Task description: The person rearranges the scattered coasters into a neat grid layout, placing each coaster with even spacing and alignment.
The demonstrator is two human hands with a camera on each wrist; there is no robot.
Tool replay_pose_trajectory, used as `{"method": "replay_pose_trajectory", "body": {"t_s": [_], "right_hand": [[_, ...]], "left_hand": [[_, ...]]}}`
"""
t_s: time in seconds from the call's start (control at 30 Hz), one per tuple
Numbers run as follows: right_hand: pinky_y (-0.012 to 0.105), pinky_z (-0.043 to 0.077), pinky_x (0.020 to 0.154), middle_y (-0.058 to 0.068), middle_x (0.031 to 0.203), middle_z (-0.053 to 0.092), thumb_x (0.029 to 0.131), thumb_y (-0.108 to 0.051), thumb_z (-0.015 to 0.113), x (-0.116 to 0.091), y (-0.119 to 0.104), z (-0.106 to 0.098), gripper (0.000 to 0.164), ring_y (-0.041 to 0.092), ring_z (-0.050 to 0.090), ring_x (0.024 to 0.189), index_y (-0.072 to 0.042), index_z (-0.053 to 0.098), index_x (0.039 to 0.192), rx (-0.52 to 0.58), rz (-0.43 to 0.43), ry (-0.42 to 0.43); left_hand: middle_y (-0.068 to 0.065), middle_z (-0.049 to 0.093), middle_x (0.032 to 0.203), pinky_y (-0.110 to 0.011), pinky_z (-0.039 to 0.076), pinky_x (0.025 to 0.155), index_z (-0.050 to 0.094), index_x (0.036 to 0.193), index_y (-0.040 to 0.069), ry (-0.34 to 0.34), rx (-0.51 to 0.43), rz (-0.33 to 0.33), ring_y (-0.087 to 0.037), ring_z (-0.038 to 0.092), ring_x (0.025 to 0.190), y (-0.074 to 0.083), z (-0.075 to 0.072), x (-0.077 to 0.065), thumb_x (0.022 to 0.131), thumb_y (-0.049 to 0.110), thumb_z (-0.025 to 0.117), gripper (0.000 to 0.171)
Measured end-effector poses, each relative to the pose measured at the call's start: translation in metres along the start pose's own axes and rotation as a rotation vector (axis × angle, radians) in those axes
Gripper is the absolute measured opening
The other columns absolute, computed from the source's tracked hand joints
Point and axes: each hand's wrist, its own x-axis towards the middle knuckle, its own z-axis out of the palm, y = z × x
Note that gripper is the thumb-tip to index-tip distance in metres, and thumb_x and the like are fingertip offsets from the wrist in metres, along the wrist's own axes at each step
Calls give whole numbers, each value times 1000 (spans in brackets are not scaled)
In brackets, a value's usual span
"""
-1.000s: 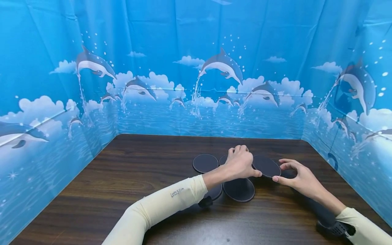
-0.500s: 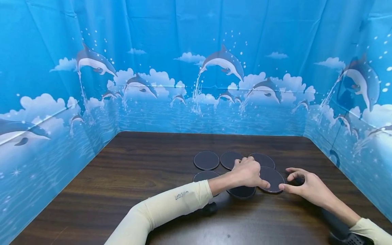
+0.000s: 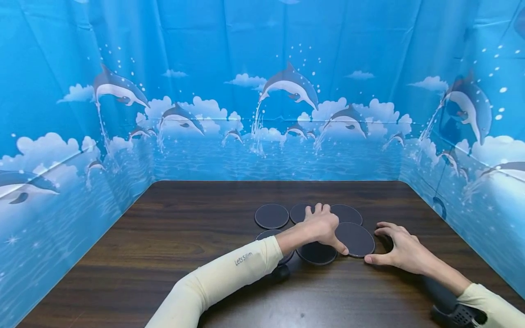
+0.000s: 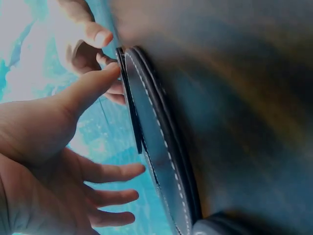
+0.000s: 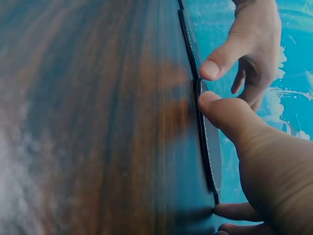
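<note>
Round dark coasters with stitched rims lie in two rows on the table. My left hand [image 3: 321,227] reaches across them, fingers spread, its thumb at the left edge of the front right coaster [image 3: 356,239]. At that coaster's right side is my right hand [image 3: 404,248], with thumb and fingers loosely bowed and the thumb tip touching the rim in the right wrist view. The front middle coaster [image 3: 317,256] is partly under the left hand, and the left forearm covers part of the front left coaster [image 3: 266,234]. Behind are the back left coaster [image 3: 271,216] and back right coaster [image 3: 347,213].
The dark wood-grain table [image 3: 184,246] reaches back to a blue curtain [image 3: 205,155] printed with dolphins, which also closes both sides. Black wrist devices sit under the left forearm [image 3: 280,273] and at the right wrist [image 3: 457,314].
A second ago both hands held a coaster tilted over the back right; it now lies flat at the front right. The right hand's fingers have since come away from its edge.
</note>
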Motion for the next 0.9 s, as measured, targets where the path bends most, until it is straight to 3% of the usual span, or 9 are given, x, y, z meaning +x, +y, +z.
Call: {"method": "replay_pose_trajectory", "body": {"t_s": [0.2, 0.33, 0.5, 0.73, 0.9], "right_hand": [[64, 34, 82, 24, 142, 49, 77, -49, 87, 0, 2, 2, 69, 49, 42, 126, -1, 69, 122, 25, -34, 8], [68, 32, 84, 23, 143, 48, 77, -48, 88, -1, 4, -1, 63, 49, 41, 128, -4, 71, 118, 39, -44, -2], [72, 33, 85, 22, 139, 52, 76, -49, 88, -5, 4, -9, 55, 50, 46, 126, -10, 72, 111, 5, -77, -20], [69, 43, 83, 18, 134, 58, 74, -60, 85, -7, 2, -18, 59, 46, 56, 117, -14, 72, 108, -83, -119, -46], [62, 49, 83, 17, 131, 60, 76, -59, 84, -9, 2, -16, 59, 45, 57, 117, -12, 73, 109, -51, -112, -85]], "left_hand": [[5, 50, 121, -47, 31, 103, 69, 88, 30, -41, 5, 39, -19, 41, 113, -1, 1, 4, 70, 78, 75, 52], [4, 47, 139, -48, 29, 109, 70, 89, 31, -34, 31, 68, -20, 39, 128, 4, 3, 2, 71, 79, 73, 51], [5, 43, 149, -49, 26, 113, 72, 91, 32, -14, 60, 104, -22, 31, 143, 11, 4, -4, 72, 79, 73, 51], [6, 46, 146, -48, 27, 112, 73, 91, 32, -16, 86, 142, -19, 35, 138, 14, 0, -8, 73, 78, 72, 49], [10, 47, 144, -46, 29, 109, 73, 91, 33, -44, 94, 135, -17, 36, 135, 15, 2, -7, 73, 78, 72, 49]]}}
